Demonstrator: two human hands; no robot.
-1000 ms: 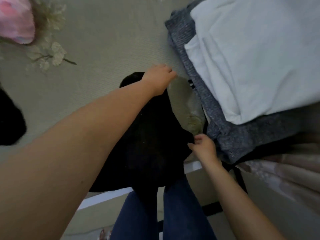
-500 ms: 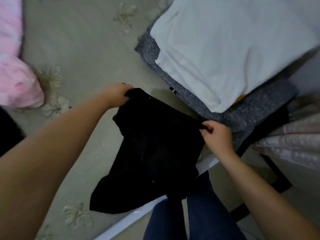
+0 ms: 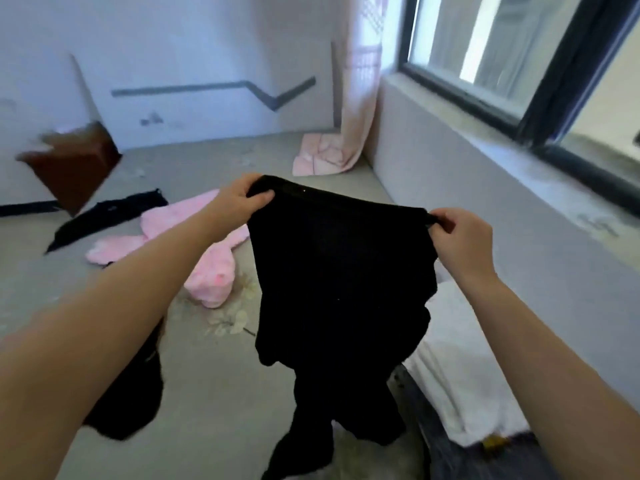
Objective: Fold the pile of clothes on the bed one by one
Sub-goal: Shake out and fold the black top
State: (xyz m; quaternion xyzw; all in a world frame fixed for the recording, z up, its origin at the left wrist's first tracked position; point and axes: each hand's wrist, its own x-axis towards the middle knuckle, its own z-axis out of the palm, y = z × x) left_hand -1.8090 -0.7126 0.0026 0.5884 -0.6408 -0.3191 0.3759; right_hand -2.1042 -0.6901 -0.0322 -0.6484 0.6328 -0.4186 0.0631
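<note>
A black garment (image 3: 339,292) hangs in the air in front of me, stretched by its top edge and drooping down toward the bed (image 3: 214,393). My left hand (image 3: 242,199) pinches its upper left corner. My right hand (image 3: 464,237) pinches the upper right corner. A fluffy pink garment (image 3: 207,254) lies spread on the bed behind it. Another black garment (image 3: 107,216) lies farther back on the left, and a dark piece (image 3: 128,400) sits under my left forearm. A folded white garment (image 3: 460,368) rests on a grey one (image 3: 485,459) at the lower right.
A grey padded wall (image 3: 485,209) under a window (image 3: 519,46) runs along the right side. A pink curtain (image 3: 356,98) hangs in the far corner, with a pink cloth (image 3: 318,157) at its foot. A brown cardboard box (image 3: 72,164) stands at the back left.
Both hands have lifted the black garment off the bed and spread it wide at chest height. The view has swung up from the bed edge toward the far wall and window.
</note>
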